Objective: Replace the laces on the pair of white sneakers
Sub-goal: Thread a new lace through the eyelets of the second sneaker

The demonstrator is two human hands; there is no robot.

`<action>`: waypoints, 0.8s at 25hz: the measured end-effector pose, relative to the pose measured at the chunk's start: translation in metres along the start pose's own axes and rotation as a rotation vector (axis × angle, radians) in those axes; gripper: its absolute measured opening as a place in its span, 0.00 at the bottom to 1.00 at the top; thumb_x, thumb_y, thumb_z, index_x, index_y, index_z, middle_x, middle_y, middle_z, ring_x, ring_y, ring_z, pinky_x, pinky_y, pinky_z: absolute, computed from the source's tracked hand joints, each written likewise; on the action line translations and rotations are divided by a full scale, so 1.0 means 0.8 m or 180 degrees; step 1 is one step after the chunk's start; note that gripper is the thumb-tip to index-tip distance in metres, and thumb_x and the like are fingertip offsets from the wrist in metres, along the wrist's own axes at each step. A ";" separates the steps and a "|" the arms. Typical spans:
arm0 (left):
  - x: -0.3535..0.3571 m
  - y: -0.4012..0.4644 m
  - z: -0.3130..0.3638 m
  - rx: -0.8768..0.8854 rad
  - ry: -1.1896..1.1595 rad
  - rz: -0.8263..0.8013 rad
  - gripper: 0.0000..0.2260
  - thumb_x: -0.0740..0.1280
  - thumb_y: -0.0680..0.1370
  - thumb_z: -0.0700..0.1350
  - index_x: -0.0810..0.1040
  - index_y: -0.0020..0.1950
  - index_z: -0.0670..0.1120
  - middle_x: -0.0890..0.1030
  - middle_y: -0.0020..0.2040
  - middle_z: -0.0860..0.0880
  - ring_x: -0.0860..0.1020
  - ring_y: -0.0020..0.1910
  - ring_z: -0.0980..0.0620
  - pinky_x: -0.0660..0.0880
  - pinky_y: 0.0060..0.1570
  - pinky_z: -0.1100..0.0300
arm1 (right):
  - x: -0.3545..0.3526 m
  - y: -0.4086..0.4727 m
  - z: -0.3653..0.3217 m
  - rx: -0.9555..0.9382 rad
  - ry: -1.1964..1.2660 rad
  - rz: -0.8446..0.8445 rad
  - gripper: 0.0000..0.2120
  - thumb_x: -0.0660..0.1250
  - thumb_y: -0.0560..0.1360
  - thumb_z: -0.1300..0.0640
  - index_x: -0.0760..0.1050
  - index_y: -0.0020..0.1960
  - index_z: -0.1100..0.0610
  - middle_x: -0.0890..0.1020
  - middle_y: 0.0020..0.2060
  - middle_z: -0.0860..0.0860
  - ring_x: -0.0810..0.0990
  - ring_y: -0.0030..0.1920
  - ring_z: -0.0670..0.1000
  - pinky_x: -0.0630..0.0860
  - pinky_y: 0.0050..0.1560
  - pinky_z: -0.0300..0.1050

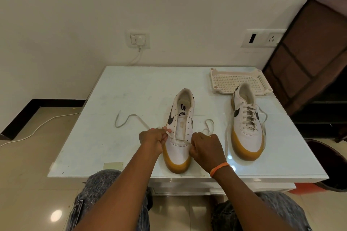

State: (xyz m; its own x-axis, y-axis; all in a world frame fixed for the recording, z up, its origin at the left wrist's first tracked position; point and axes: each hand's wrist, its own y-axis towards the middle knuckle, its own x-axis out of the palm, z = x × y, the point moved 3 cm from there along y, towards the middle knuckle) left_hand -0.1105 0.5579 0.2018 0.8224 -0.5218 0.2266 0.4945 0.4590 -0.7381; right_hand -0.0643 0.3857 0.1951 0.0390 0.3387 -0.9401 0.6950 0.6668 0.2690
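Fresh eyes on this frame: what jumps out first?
Both hands at centre: the left hand and right hand each pinch an end of the lace at the toe end of the near sneaker, whose upper eyelets are bare. To the right stands the laced sneaker, its heel against a white tray at the back of the table.

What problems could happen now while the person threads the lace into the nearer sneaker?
The left hand and right hand each pinch the lace at the lowest eyelets of the near sneaker. The left tail looks longer, so the ends may finish uneven. Pulling could also slide the shoe toward the table edge.
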 end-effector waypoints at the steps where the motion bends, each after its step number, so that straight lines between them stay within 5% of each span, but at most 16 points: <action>1: 0.000 -0.002 0.000 -0.0020 -0.0003 0.0020 0.15 0.66 0.77 0.31 0.71 0.64 0.32 0.80 0.59 0.37 0.81 0.38 0.48 0.76 0.47 0.57 | -0.003 0.000 0.002 -0.0028 -0.0226 0.0114 0.05 0.68 0.67 0.63 0.73 0.38 0.56 0.74 0.28 0.51 0.71 0.24 0.52 0.68 0.31 0.43; 5: -0.003 -0.007 -0.001 -0.0048 0.0176 0.0176 0.16 0.68 0.77 0.32 0.72 0.64 0.33 0.81 0.54 0.38 0.81 0.38 0.48 0.79 0.40 0.56 | -0.018 0.010 0.045 0.0423 -0.0059 0.0316 0.06 0.71 0.66 0.62 0.74 0.40 0.57 0.75 0.32 0.52 0.68 0.25 0.51 0.63 0.29 0.41; 8: -0.007 -0.003 0.006 0.0346 0.0815 0.0925 0.23 0.74 0.73 0.36 0.71 0.65 0.36 0.77 0.60 0.38 0.80 0.52 0.42 0.79 0.52 0.50 | -0.004 0.009 0.060 0.0646 0.0961 -0.0510 0.12 0.72 0.68 0.54 0.75 0.50 0.53 0.73 0.44 0.47 0.73 0.38 0.48 0.70 0.37 0.40; 12: 0.006 -0.026 0.013 0.1000 0.1998 0.1330 0.25 0.73 0.73 0.40 0.69 0.67 0.44 0.70 0.66 0.41 0.71 0.63 0.40 0.74 0.59 0.48 | 0.007 0.003 0.033 0.0320 0.1062 -0.0744 0.08 0.70 0.71 0.48 0.75 0.44 0.51 0.75 0.43 0.46 0.74 0.39 0.48 0.74 0.41 0.44; 14: 0.016 -0.033 0.013 0.1776 0.2463 0.1065 0.18 0.70 0.75 0.40 0.73 0.64 0.45 0.74 0.62 0.44 0.73 0.61 0.44 0.73 0.55 0.55 | 0.002 0.006 0.032 0.0325 0.0716 -0.0444 0.06 0.69 0.74 0.53 0.77 0.43 0.55 0.78 0.40 0.49 0.76 0.37 0.49 0.75 0.39 0.45; 17: 0.035 -0.048 0.004 0.3037 0.3308 -0.0053 0.10 0.68 0.77 0.39 0.77 0.58 0.47 0.79 0.54 0.50 0.77 0.53 0.53 0.72 0.48 0.66 | -0.018 0.008 0.037 0.0339 0.0126 0.0511 0.03 0.70 0.71 0.61 0.77 0.39 0.58 0.78 0.35 0.52 0.76 0.29 0.53 0.73 0.28 0.45; 20: 0.061 -0.055 -0.019 0.2877 0.4073 -0.1130 0.14 0.67 0.79 0.45 0.76 0.64 0.51 0.80 0.58 0.53 0.78 0.56 0.54 0.74 0.56 0.62 | -0.041 0.009 0.048 0.0537 0.0220 0.1071 0.04 0.71 0.69 0.63 0.77 0.39 0.58 0.78 0.35 0.52 0.75 0.29 0.53 0.71 0.26 0.42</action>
State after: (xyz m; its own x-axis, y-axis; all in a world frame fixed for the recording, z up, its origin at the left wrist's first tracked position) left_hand -0.0963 0.5015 0.2356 0.1007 -0.7059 -0.7011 0.9776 0.2012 -0.0622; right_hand -0.0331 0.3542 0.2197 0.2405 0.5677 -0.7873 0.7602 0.3941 0.5165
